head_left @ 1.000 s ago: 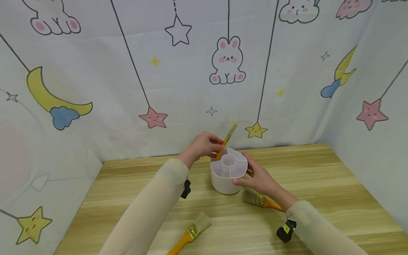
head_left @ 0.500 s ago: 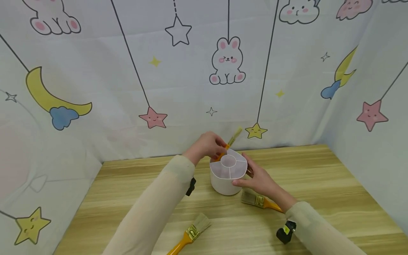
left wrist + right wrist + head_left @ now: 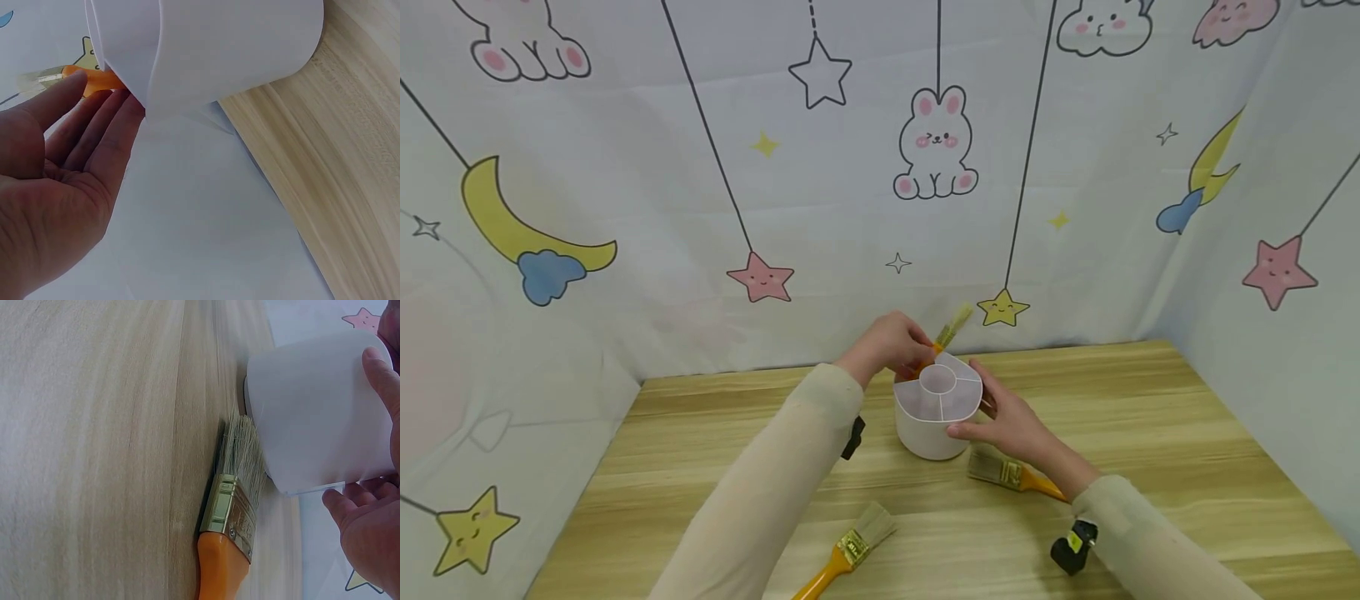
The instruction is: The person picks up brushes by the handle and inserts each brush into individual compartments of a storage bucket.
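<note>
A white round organizer (image 3: 930, 437) with several compartments about a central round well stands near the back of the table. My right hand (image 3: 1011, 423) grips its right side, thumb at the front and fingers behind. At the back left compartment, my left hand (image 3: 891, 340) pinches a paintbrush (image 3: 951, 328) by its orange handle. Its bristles point up and to the right, and the handle's lower end is hidden inside the organizer. The left wrist view shows thumb and fingers on the orange handle (image 3: 97, 80) at the organizer's rim.
A wide paintbrush (image 3: 1003, 472) lies under my right wrist, its bristles close to the organizer's base. Another paintbrush (image 3: 853, 546) lies at the front of the wooden table (image 3: 700, 492). White cloth (image 3: 835, 200) with printed figures hangs behind and at the sides.
My left hand has moved slightly right and the brush has sunk lower into the compartment, leaning further right. The right hand and organizer have hardly moved.
</note>
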A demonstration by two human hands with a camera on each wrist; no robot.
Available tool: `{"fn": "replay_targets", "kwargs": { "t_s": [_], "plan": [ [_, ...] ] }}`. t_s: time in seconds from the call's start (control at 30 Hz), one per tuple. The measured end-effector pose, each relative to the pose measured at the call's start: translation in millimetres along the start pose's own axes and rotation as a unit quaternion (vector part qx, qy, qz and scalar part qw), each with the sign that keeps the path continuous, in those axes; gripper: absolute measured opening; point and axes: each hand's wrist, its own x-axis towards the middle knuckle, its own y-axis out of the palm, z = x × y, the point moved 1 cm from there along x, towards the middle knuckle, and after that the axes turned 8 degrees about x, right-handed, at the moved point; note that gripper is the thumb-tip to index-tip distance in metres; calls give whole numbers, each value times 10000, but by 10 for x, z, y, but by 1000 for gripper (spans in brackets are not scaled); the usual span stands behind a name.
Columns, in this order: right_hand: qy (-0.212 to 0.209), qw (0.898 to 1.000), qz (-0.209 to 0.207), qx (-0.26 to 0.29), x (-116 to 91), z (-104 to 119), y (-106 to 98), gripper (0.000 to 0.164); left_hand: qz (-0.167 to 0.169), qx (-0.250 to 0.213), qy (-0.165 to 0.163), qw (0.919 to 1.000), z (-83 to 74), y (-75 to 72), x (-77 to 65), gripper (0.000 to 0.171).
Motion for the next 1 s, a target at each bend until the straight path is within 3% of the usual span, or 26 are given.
{"fn": "replay_targets", "kwargs": {
  "t_s": [0.17,0.33,0.57,1.0],
  "plan": [
    [-6,10000,1,3,3,4,9,114,113,-359,-112,9992,14,-27,-23,19],
    [41,10000,-29,-56,-2,18,8,114,140,-352,-175,9991,11,-64,-41,22],
    [91,9998,-61,-149,1,27,6,114,203,-433,-115,9988,23,-133,-78,26],
    [69,9998,-29,-174,11,40,16,113,309,-1095,-66,9935,153,-216,-133,28]
  ]
}}
